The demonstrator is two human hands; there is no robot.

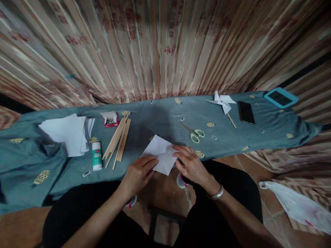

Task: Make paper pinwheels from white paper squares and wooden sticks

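From the head camera, looking down over the person's lap: a white sheet of paper (161,154) lies at the near edge of a bench covered in a blue-grey cloth (160,119), one corner hanging just over the edge. Both hands are on it. The left hand (138,172) lies at the sheet's lower left edge, fingers stretched out nearly flat and pressing down on the paper rather than closed around it. The right hand (190,163) rests at the sheet's right corner, its fingers (178,151) loosely spread and bent, tips touching the paper; I cannot tell whether any of them pinch the edge. A metal bangle (216,194) sits on that wrist.

Just beyond the right hand lie green-handled scissors (194,133). To the left of the sheet is a bundle of wooden sticks (118,139), a glue stick (97,156) beside them, a small red box of pins (110,119) at their far end, and a stack of white paper (68,132) further left. Well off to the right lie a finished paper pinwheel (222,102), a dark phone (246,112) and a device in a blue case (281,97).
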